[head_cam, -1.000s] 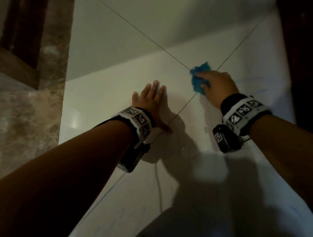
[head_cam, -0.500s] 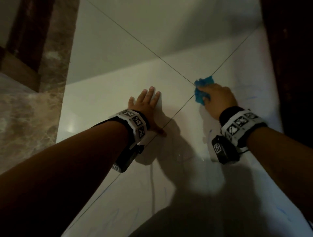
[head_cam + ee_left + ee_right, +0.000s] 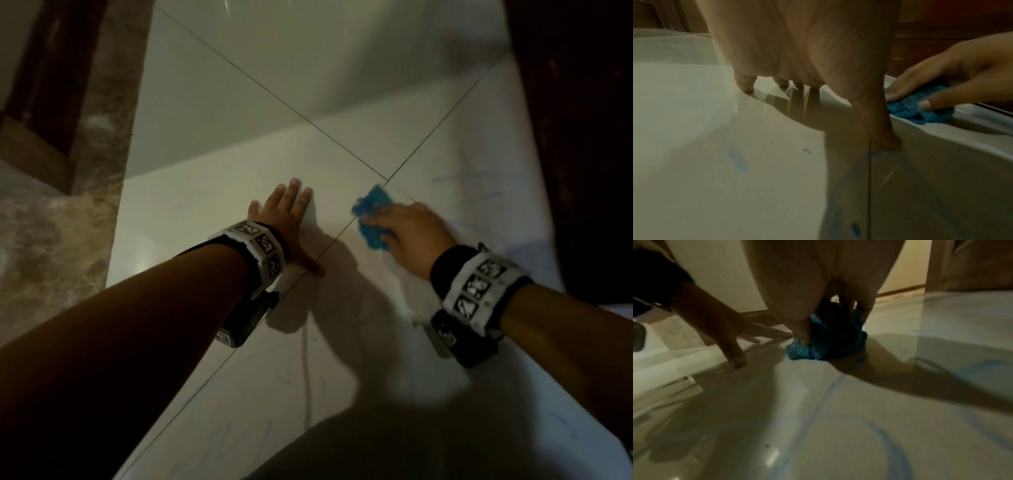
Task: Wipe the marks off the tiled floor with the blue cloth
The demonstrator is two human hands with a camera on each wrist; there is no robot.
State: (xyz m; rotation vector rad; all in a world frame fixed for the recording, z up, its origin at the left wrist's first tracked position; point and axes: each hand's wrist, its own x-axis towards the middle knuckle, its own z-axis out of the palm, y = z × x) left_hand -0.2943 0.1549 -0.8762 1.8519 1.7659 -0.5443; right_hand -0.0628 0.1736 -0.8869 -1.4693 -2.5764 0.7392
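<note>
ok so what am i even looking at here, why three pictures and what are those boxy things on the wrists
There is no machine here: a person kneels over a glossy white tiled floor and cleans it by hand. The boxy bands with black-and-white squares are wrist straps carrying small cameras. One picture comes from a camera on the head, looking down at both arms; the other two come from the wrists, looking along each hand. The left hand lies flat on the tile with fingers spread, bracing. The right hand holds a crumpled fluffy blue cloth and presses it to the floor near where the tile joints cross. Faint blue scribbled marks still show on the tiles.
</note>
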